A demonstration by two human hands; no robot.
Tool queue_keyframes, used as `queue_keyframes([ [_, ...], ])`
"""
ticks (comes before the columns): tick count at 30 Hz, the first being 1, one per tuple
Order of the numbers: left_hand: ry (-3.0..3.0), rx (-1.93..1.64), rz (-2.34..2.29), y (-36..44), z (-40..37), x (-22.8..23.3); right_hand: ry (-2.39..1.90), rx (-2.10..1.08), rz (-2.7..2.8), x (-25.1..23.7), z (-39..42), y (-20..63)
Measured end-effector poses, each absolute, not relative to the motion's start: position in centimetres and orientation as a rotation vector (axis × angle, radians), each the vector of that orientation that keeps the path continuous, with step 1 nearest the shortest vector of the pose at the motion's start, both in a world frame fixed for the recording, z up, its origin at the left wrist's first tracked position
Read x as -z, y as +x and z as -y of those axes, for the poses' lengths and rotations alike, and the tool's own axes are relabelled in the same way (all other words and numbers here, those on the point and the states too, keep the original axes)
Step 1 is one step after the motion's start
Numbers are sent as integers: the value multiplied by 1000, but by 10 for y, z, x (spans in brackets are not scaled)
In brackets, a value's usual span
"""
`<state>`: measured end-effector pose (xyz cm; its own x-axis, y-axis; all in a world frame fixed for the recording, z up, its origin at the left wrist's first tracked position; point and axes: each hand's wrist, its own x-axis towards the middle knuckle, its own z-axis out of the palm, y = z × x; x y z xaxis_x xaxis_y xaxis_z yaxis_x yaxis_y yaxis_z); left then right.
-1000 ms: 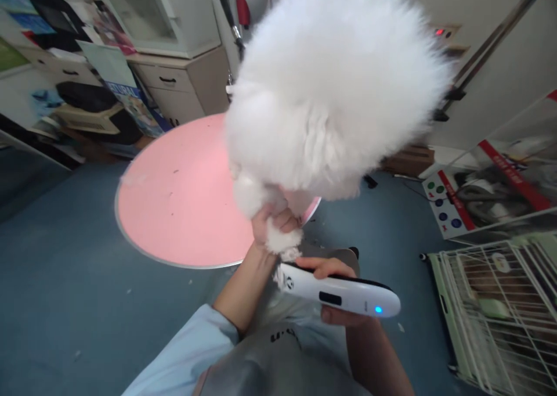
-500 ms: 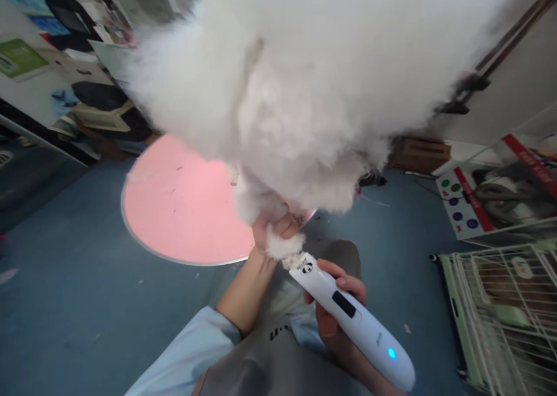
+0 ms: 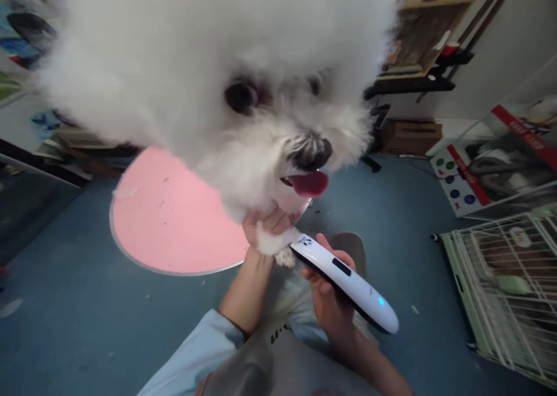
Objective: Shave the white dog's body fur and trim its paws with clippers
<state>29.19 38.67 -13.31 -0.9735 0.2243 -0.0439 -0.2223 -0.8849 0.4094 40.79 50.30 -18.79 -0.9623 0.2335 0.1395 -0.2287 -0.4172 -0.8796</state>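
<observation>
A fluffy white dog (image 3: 174, 82) fills the upper part of the head view, its face turned to the right with its tongue out. Below its chin, my left hand (image 3: 261, 225) is closed around the dog's leg. The white paw (image 3: 285, 256) pokes out below that grip, its underside partly showing. My right hand (image 3: 331, 285) holds a white hair clipper (image 3: 348, 283) with a glowing blue light. The clipper's head lies at the fur beside the paw; whether the blade touches cannot be made out.
A round pink table (image 3: 174, 227) with small bits on it stands under the dog. On the right are a wire cage (image 3: 505, 291) and a clear-sided case with a red stripe (image 3: 470, 175). A brown box (image 3: 411, 137) sits by the wall.
The dog's head has come down and turned, so its eyes, nose and tongue show. The clipper has tilted flatter, and its head has moved up from the paw's tip to its upper side.
</observation>
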Motion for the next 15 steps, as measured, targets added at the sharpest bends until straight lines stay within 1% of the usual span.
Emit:
queue_keyframes([
  [3,90,-2925,-617,288,-387,129,25,-2425,1413,186,-508,415],
  [8,135,-2971,-581,288,-391,128,143,-2440,1418,178,-503,425],
  [12,47,-2971,-746,292,-394,128,165,-2362,1438,175,-495,420],
  [15,24,-3031,-786,288,-391,117,131,-2335,1459,175,-497,423],
])
